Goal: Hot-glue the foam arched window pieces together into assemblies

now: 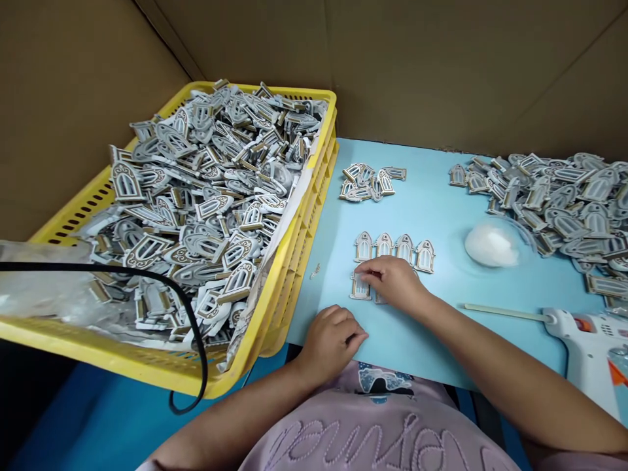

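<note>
Right hand (387, 282) low over the blue sheet (451, 196), with fingers (366, 267) bent down on a small window piece (360, 288) near the front of the sheet; too hard to tell if gripping or only touching. Left hand (333, 343) curled shut at the front edge of the sheet, with nothing seen in it. Just behind the right hand, a row of four window pieces (395, 252) lying side by side on the sheet. Farther back on the sheet, a small pile (370, 183). Toward the right end of the sheet, a big pile (549, 209), a white fluffy lump (490, 245), and a glue gun (583, 333) with a long glue stick (505, 313) in it. Left of the sheet, a yellow crate (304, 261) heaped with more pieces.
</note>
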Demonstrator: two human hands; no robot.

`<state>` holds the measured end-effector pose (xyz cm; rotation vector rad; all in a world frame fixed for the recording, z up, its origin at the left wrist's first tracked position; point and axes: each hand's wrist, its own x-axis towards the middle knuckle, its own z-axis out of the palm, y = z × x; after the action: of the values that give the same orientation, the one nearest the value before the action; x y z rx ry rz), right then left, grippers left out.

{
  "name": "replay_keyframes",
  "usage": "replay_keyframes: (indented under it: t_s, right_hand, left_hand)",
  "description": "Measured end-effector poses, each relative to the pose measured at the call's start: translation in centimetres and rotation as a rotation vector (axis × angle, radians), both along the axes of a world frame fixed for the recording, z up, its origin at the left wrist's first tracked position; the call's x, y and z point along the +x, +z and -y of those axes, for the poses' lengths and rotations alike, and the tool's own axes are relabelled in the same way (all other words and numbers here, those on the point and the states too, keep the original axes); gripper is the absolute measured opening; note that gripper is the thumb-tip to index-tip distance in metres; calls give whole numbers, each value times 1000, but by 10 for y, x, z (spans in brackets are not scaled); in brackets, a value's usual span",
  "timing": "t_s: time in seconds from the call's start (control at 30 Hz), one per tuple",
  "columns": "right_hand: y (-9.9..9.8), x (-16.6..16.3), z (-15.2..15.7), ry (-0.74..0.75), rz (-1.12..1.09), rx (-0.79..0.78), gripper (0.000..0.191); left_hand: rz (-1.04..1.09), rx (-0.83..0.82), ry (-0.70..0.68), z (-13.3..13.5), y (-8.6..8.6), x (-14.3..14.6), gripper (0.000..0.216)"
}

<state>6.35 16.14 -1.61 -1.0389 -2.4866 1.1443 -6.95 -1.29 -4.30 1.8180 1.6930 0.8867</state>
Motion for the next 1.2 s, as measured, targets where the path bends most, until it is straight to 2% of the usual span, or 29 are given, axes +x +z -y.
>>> replay_keyframes:
  t_s: [0.07,0.2,0.27,0.37,0.47,0.87,1.07,1.2]
  right_hand:
    - [-3,-3,2,21,18,43,17]
    - [-6,-4,1,46,38,111,18]
    - [-7,-3,1,56,45,138,19]
    - [-8,-1,1,73,55,179,19]
    - [-11,0,4,101,56,229,18]
    - [-23,13,18,107,70,510,21]
    - [-22,11,26,94,45,546,15]
    - [-12,17,22,-11,-24,538,23]
  left_hand:
    - [-40,26,35,0,0,-2,13]
    - [-183,63,132,-10,3,-1,61]
    - [-272,15,200,-21,4,-2,74]
    - [-344,-80,229,-39,4,-5,62]
    - [-356,-103,217,-48,3,-10,49]
    - [-365,-84,206,-48,-1,-13,51]
    - [-369,-51,211,-48,-4,-13,50]
    - [-374,-19,221,-47,-6,-13,52]
